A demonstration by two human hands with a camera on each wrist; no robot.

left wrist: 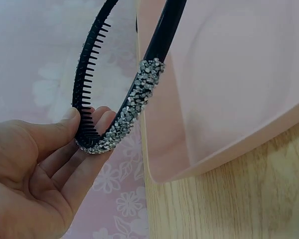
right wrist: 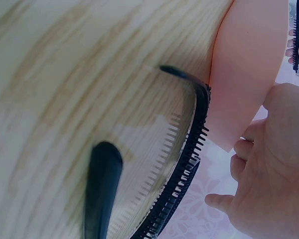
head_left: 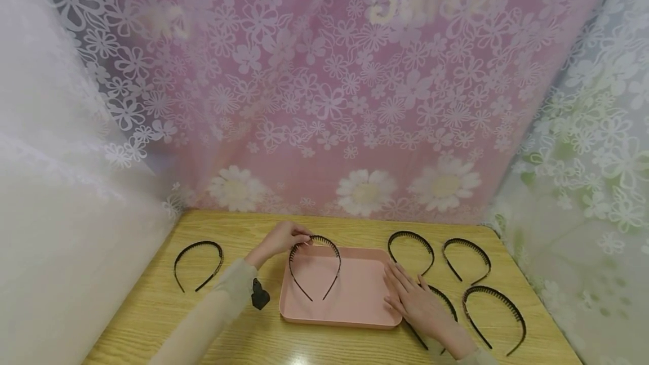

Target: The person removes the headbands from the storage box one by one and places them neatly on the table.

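My left hand (head_left: 285, 239) pinches a black toothed headband (head_left: 338, 258) by its curved top, over the left part of a pink tray (head_left: 350, 320). Close up in the left wrist view, the headband (left wrist: 127, 117) carries silvery glittering stones along its outer band, with comb teeth inside. Thumb (left wrist: 65, 128) and fingers close on it from both sides. My right hand (head_left: 418, 306) rests at the tray's right edge with its fingers stretched out. Partly hidden under that hand in the head view, another black headband (head_left: 448, 301) lies beside the tray; its teeth show in the right wrist view.
On the wooden table (head_left: 238, 342), one headband (head_left: 201, 243) lies at the left. Three more lie at the right: one headband (head_left: 412, 234) behind the tray's corner, a headband (head_left: 469, 243) farther right and a headband (head_left: 499, 293) in front. Flowered curtains (head_left: 314, 100) enclose the table.
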